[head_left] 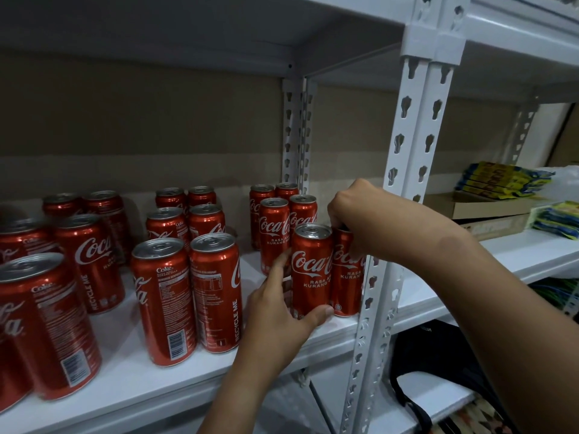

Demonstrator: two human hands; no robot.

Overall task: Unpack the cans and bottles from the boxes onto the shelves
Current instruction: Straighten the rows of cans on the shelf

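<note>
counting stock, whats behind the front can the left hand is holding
Behind the front can in the left hand stand more red cans in paired rows to the back. Their lower parts are covered, so anything low between them is unseen.

We see dim, even indoor light. Soft glare sits on the can tops (158, 247) left of the hands (282, 311). Cans far left blur and bulge; the shelf post (404, 170) bows from wide-angle distortion.

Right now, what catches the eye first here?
Rows of red cola cans fill the white shelf. At its right end, the left hand holds one front can while the right hand grips the top of its neighbour beside the upright post.
</note>
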